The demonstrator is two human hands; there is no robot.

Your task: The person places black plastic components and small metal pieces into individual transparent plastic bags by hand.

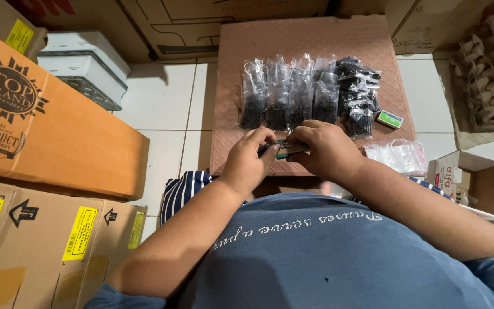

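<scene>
Both hands meet over the near edge of the brown textured board [293,40]. Left hand [247,160] and right hand [324,150] pinch a small green-and-dark object [284,149] between their fingertips; mostly hidden, possibly a lighter or a sealing tool. Fingers of both are curled shut on it.

Just beyond the fingertips: a row of clear packets of black pieces [290,94], a looser heap [358,94] at its right end. Small green box [389,119] right of the right knuckles; empty clear bags [401,155] beside that wrist.

Judgement: keep the grip low and steady over the board, elbows tucked, so nothing nudges the packet row.
</scene>
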